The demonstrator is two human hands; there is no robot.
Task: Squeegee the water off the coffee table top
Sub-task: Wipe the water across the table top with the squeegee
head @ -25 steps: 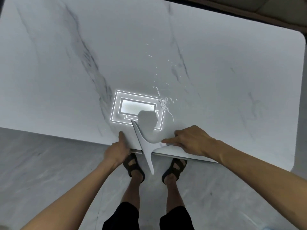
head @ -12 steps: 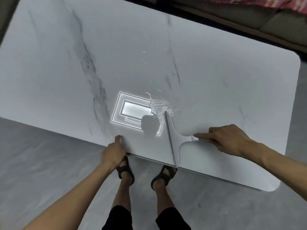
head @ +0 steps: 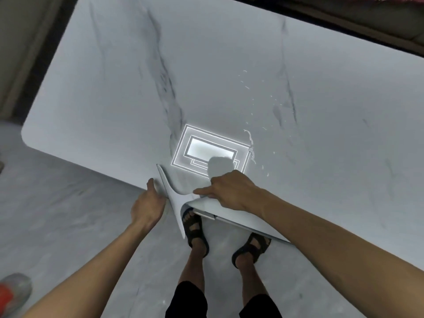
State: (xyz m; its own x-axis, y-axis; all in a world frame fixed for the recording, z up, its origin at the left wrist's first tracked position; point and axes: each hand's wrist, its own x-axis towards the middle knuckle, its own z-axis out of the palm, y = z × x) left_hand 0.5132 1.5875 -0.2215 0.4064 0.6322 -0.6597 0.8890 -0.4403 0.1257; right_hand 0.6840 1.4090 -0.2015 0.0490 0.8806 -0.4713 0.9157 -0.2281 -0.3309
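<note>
A white T-shaped squeegee [head: 175, 198] lies across the near edge of the white marble coffee table [head: 229, 72], its blade running from the table top out past the rim over the floor. My right hand [head: 229, 191] grips its handle, forefinger stretched along it. My left hand [head: 146, 205] rests on the table's near edge just left of the blade, thumb on top. Water drops and streaks [head: 251, 143] lie on the top to the right of a bright rectangular light reflection [head: 206, 149].
My sandalled feet [head: 197, 228] stand on the grey marble floor under the near edge. A grey and orange shoe [head: 13, 292] sits at the lower left. A dark sofa base [head: 367, 26] runs behind the table's far edge.
My right hand has swept the squeegee leftward and toward me, from beside the water puddle to the near edge next to my left hand. The view has shifted so the table's left corner shows.
</note>
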